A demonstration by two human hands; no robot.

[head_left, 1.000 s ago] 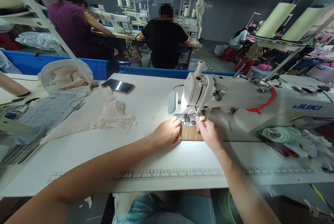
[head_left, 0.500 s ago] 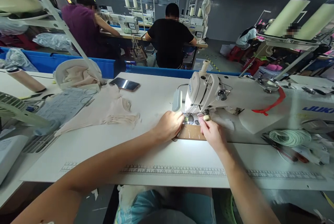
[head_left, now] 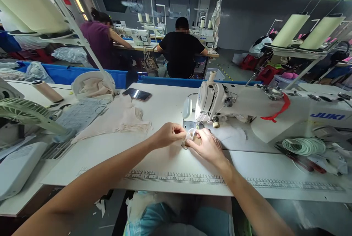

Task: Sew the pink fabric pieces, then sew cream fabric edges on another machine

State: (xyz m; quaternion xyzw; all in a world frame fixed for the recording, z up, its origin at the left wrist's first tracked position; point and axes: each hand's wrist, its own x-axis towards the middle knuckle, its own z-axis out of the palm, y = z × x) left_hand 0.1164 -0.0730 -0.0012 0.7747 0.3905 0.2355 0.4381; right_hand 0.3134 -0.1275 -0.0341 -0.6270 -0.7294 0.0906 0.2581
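Just in front of the needle area of a white sewing machine (head_left: 288, 109), a small piece of white fabric (head_left: 191, 132) lies between my hands. My left hand (head_left: 172, 133) pinches at its left side, fingers pressed together. My right hand (head_left: 205, 142) is closed on its right side, beside the presser foot. Part of the fabric is hidden by my fingers. A brown plate (head_left: 197, 140) shows partly under my right hand. To the left, light pink fabric pieces (head_left: 121, 118) lie stacked on the white table (head_left: 154, 162).
A phone (head_left: 137, 94), a white bowl with fabric (head_left: 77, 82) and a green fan (head_left: 30, 113) stand left. A green coil (head_left: 304, 146) and scissors (head_left: 299, 161) lie right. A ruler strip (head_left: 176, 179) runs along the front edge. People sit at machines beyond.
My right hand has moved left and toward me, off the machine's needle area. My left hand has shifted left. White fabric now shows between them. The camera view has shifted slightly.
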